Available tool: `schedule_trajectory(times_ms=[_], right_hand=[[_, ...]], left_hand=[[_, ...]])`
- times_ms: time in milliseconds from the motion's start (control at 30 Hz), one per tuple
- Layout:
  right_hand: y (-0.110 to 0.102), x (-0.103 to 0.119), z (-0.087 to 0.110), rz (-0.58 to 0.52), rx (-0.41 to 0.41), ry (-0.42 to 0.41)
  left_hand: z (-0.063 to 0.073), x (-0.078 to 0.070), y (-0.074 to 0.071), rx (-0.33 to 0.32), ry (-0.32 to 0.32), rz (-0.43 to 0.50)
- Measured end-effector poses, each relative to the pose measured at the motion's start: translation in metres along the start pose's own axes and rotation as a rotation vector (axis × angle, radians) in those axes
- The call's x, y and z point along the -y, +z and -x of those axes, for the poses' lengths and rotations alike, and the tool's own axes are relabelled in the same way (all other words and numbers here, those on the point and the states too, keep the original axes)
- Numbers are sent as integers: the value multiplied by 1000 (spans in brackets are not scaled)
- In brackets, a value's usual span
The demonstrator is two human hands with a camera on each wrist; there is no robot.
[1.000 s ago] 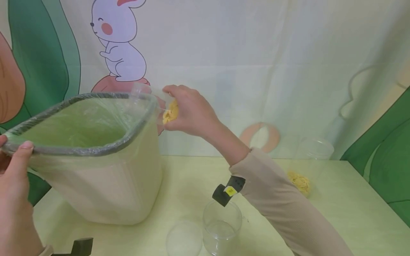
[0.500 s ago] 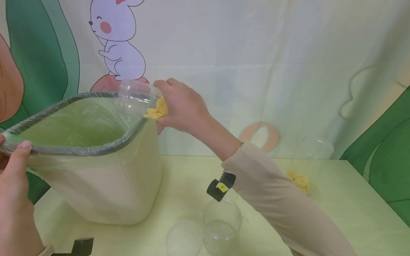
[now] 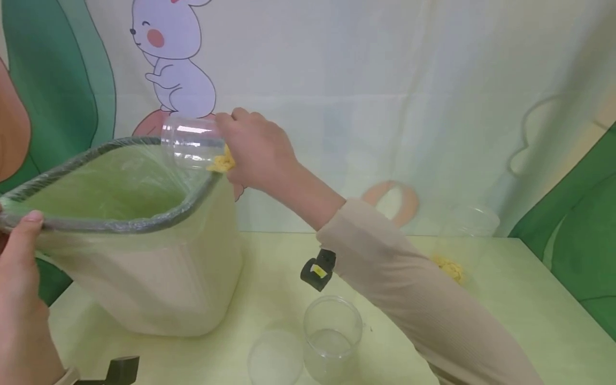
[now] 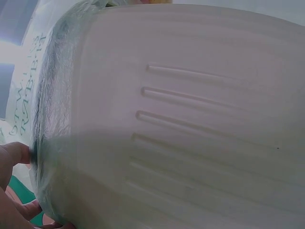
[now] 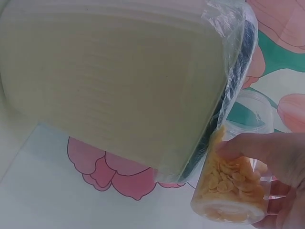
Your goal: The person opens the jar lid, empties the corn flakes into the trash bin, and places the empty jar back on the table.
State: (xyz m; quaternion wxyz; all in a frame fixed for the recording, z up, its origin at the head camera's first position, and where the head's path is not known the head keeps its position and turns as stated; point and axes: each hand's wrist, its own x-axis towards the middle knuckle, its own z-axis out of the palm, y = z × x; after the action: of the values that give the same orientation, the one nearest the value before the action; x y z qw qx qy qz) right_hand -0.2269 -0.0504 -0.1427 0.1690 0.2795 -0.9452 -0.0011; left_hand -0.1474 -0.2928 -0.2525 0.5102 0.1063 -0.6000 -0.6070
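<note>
A cream trash bin (image 3: pixel 183 283) stands on the table at the left, a clear plastic bag stretched over its grey rim (image 3: pixel 139 225). My left hand (image 3: pixel 21 289) holds that rim at its near left corner, thumb on top. With my right hand (image 3: pixel 260 149) I grip a clear plastic jar (image 3: pixel 192 140) tipped on its side, its mouth over the far right part of the rim. Yellow flakes (image 5: pixel 228 183), resembling cornflakes, lie toward the jar's bottom in the right wrist view. My right fingers wrap around the jar's lower half.
An open clear jar (image 3: pixel 332 334) stands upright at the table's front, with a round translucent lid (image 3: pixel 276 358) beside it. Farther right, another clear jar (image 3: pixel 474 220) with yellow flakes (image 3: pixel 449 269) is partly behind my right sleeve. A printed curtain (image 3: pixel 308 64) hangs behind the table.
My right hand has moved left with the jar, bringing its mouth farther over the bin's rim. My left hand stays on the rim.
</note>
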Motion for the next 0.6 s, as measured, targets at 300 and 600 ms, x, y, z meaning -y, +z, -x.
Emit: schedule_trajectory(times_ms=[300, 600], right_hand=[[-2, 6, -5, 114, -13, -28], [-3, 13, -9, 214, -11, -41]], left_hand=[[-1, 3, 0, 11, 17, -24], [-1, 4, 0, -2, -17, 74]])
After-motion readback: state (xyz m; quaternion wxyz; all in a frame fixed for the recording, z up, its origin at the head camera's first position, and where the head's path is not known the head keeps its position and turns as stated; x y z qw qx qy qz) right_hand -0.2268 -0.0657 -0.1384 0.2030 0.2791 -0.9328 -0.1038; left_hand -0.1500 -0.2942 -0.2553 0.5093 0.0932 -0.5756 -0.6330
